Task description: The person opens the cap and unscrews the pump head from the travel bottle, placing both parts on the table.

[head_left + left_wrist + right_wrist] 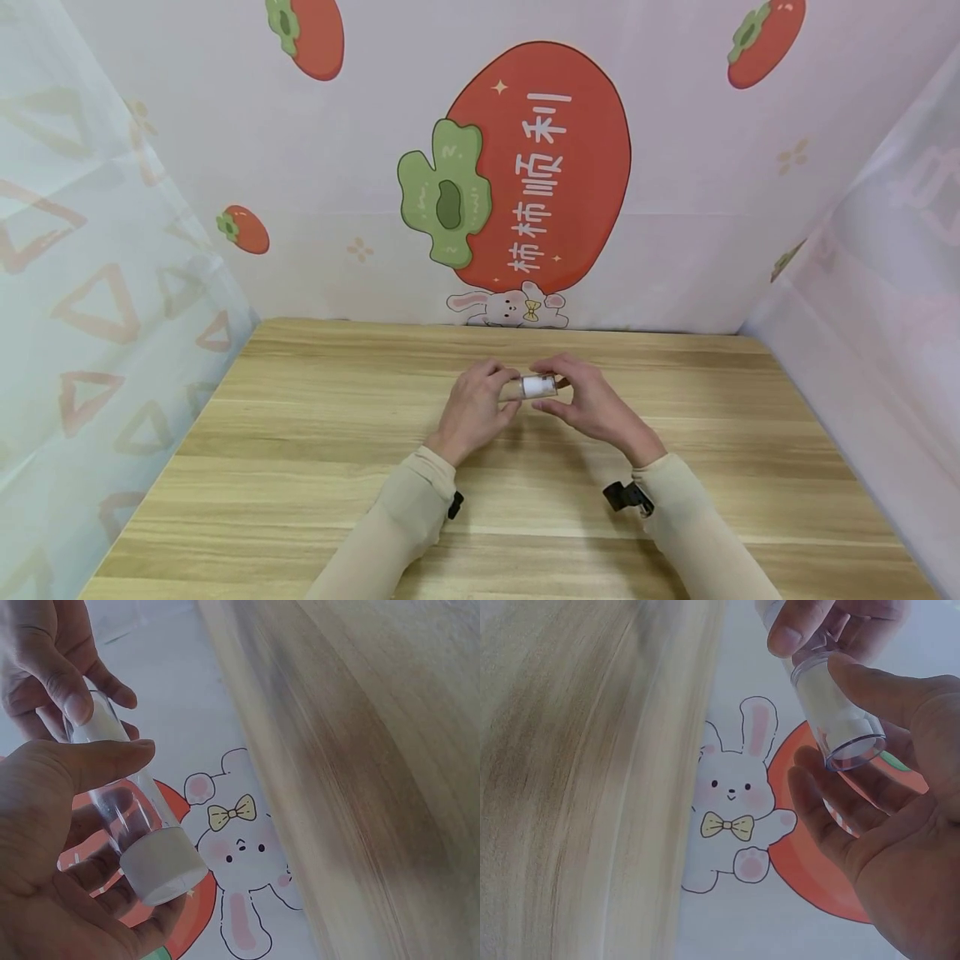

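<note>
Between the two hands, above the table, a small clear cylindrical bottle [538, 386] lies nearly level. My left hand [476, 408] grips its left part, the thumb across the clear body and the fingers curled beneath. A plain white end piece [161, 866] of the bottle shows beyond that thumb in the left wrist view. My right hand [588, 404] holds the other end between thumb and curled fingers. There, in the right wrist view, a clear sleeve [855, 754] with a round rim surrounds a white inner part. Some of the bottle's middle is hidden behind fingers.
A wood-grain table [300, 467] spreads under both forearms. Behind it stands a pale backdrop [352, 167] printed with persimmons and a rabbit. Patterned sheets hang at the left [97, 275] and right. Dark straps with small devices [628, 497] sit at the wrists.
</note>
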The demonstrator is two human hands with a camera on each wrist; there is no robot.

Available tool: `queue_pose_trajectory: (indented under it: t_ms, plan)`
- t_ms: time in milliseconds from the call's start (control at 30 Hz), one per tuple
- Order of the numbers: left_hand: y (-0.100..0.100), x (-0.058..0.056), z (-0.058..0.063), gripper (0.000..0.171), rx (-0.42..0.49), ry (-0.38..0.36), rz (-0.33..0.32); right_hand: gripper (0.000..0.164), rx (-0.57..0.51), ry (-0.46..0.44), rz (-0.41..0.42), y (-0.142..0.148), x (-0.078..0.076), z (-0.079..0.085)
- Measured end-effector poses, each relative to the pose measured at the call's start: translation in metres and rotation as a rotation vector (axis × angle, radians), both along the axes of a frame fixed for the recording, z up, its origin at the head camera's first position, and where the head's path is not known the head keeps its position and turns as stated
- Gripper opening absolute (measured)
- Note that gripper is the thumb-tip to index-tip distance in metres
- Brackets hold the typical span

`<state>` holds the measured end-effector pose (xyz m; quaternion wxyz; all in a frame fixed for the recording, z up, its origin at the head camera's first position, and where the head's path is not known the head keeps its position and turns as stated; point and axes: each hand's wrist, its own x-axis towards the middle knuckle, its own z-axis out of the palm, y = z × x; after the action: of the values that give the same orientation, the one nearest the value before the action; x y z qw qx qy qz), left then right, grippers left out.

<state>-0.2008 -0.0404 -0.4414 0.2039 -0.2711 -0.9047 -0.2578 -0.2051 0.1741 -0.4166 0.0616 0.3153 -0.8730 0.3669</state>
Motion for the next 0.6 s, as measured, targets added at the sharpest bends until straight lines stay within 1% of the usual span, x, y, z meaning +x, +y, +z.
queue_pose_trajectory:
  t_ms: [300, 433, 600]
  plan:
    - [-0.0003, 0.0006, 0.0024, 0.033, -0.032, -0.035, -0.012, 0.039, -0.008, 0.033, 0.007, -0.0018, 0.0, -0.003]
    - [-0.0018, 0.0009, 0.0052, 0.035, -0.062, -0.093, -0.032, 0.036, -0.009, 0.029, -0.001, -0.0018, 0.0005, -0.0035]
    - [-0.0048, 0.0006, 0.0081, 0.039, -0.117, -0.17, -0.054, 0.034, -0.008, -0.008, -0.031, -0.0012, 0.0011, -0.0042]
